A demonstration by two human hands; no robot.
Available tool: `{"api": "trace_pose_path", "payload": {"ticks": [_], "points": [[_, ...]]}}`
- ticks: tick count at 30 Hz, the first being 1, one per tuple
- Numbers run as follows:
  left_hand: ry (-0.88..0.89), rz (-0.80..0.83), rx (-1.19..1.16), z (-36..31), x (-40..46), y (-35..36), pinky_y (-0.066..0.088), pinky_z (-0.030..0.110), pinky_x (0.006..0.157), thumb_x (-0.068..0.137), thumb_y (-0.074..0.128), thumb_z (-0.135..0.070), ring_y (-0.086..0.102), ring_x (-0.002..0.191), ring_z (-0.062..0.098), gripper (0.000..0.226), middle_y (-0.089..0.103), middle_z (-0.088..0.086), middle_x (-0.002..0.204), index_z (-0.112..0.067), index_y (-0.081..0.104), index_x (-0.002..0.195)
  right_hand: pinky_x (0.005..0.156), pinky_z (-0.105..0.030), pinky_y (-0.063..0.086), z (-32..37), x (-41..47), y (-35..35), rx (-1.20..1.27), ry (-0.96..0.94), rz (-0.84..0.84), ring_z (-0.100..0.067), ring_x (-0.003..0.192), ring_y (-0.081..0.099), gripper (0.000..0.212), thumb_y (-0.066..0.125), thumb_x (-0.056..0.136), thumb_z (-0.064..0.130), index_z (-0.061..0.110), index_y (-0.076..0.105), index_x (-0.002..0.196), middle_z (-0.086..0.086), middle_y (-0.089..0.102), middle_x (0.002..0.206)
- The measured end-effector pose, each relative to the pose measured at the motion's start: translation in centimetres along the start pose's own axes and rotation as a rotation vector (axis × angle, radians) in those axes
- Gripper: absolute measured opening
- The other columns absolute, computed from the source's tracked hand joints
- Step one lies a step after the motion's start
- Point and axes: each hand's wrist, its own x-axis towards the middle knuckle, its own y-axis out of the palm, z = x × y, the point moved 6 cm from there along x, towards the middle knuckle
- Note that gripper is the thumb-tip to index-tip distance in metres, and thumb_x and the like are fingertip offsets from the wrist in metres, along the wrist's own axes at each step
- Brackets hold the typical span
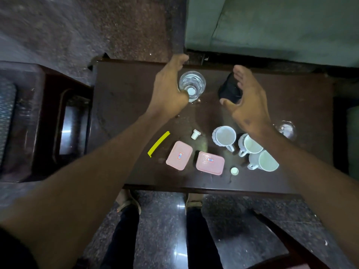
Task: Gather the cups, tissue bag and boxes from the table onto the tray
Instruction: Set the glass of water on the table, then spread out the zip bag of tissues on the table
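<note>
Looking down on a dark wooden table (pixel 124 105) over speckled stone floor, green sofa (pixel 272 26) beyond. Left hand (pixel 169 90) spread, thumb against a clear glass (pixel 192 84); right hand (pixel 246 103) wide open beside a black object (pixel 229 90), contact unclear. Count: three white cups (pixel 225 135), two pink boxes (pixel 179 155) near the front edge, a second glass (pixel 286 129) far right.

A yellow strip (pixel 158 144), a small white cap (pixel 195 134) and a round white lid (pixel 234 171) lie on the dark table (pixel 124 105), nearer the person than the fingers.
</note>
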Motion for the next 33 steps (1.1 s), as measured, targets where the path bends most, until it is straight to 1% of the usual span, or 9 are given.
{"api": "trace_pose_path", "payload": {"ticks": [4,9,14,17,22,24,26,29,33], "points": [[0.022,-0.090,-0.046,-0.2,-1.0,-4.5,0.050,0.030,0.109,0.069,0.064,0.010,0.059,0.136,0.016,0.081,0.063,0.004,0.145,-0.005,0.052,0.148,0.122,-0.037,0.039,4.9,1.1,1.9,0.046,-0.105,0.000,-0.016,0.146,0.047,0.087,0.084,0.081,0.010,0.005,0.038,0.155,-0.009,0.049,0.156],[0.041,-0.260,-0.047,1.4,-0.7,-14.8,0.053,0.032,0.108,0.072,0.062,0.009,0.059,0.137,0.014,0.075,0.063,0.001,0.141,-0.007,0.053,0.145,0.122,-0.037,0.040,14.8,4.4,6.9,0.109,-0.241,0.035,-0.015,0.145,0.048,0.082,0.079,0.082,0.010,0.002,0.039,0.153,-0.008,0.049,0.156],[-0.042,-0.523,-0.067,6.6,-2.4,-28.6,0.055,0.026,0.099,0.075,0.061,-0.007,0.062,0.133,0.013,0.066,0.065,-0.001,0.137,-0.010,0.056,0.141,0.122,-0.035,0.040,28.0,7.3,15.7,0.122,-0.398,0.110,-0.014,0.145,0.047,0.082,0.081,0.085,0.020,0.006,0.039,0.154,-0.007,0.049,0.156],[-0.104,-0.671,-0.030,10.8,-4.7,-35.9,0.056,0.033,0.101,0.074,0.062,-0.008,0.064,0.128,0.012,0.067,0.067,-0.001,0.136,-0.011,0.057,0.140,0.121,-0.029,0.040,35.9,7.6,22.1,0.125,-0.480,0.137,-0.013,0.145,0.047,0.081,0.079,0.087,0.027,0.007,0.039,0.155,-0.006,0.049,0.156],[-0.262,-0.827,-0.032,18.6,-8.1,-43.3,0.052,0.040,0.106,0.077,0.064,-0.007,0.061,0.130,0.013,0.064,0.064,-0.003,0.138,-0.010,0.056,0.141,0.117,-0.035,0.043,45.3,7.2,33.9,0.114,-0.585,0.266,-0.017,0.141,0.051,0.074,0.077,0.087,0.022,0.007,0.044,0.150,-0.008,0.053,0.152],[-0.330,-0.855,-0.052,21.7,-8.9,-44.7,0.048,0.043,0.111,0.083,0.068,-0.006,0.056,0.135,0.015,0.064,0.060,-0.002,0.144,-0.010,0.053,0.145,0.117,-0.035,0.044,47.0,7.1,38.1,0.044,-0.611,0.303,-0.019,0.140,0.052,0.072,0.076,0.088,0.024,0.009,0.044,0.151,-0.007,0.053,0.152],[-0.398,-0.853,-0.082,24.5,-9.3,-45.0,0.043,0.040,0.117,0.088,0.071,-0.009,0.051,0.143,0.017,0.068,0.055,0.001,0.153,-0.009,0.048,0.153,0.117,-0.036,0.043,47.4,7.2,41.9,-0.052,-0.613,0.349,-0.022,0.141,0.051,0.072,0.074,0.090,0.028,0.012,0.042,0.152,-0.007,0.052,0.153],[-0.464,-0.771,-0.088,27.2,-9.1,-43.8,0.035,0.034,0.124,0.093,0.070,-0.011,0.042,0.151,0.019,0.075,0.045,0.006,0.164,-0.008,0.039,0.160,0.113,-0.040,0.045,46.2,7.8,46.0,-0.209,-0.575,0.410,-0.028,0.137,0.053,0.073,0.074,0.090,0.033,0.013,0.042,0.152,-0.012,0.052,0.150],[-0.502,-0.634,-0.108,29.8,-8.5,-41.5,0.030,0.042,0.127,0.098,0.065,-0.014,0.032,0.157,0.028,0.075,0.034,0.014,0.169,-0.006,0.029,0.163,0.103,-0.041,0.048,44.9,7.9,48.2,-0.336,-0.578,0.370,-0.031,0.125,0.057,0.056,0.075,0.089,0.032,0.010,0.055,0.136,-0.013,0.059,0.134]]}}
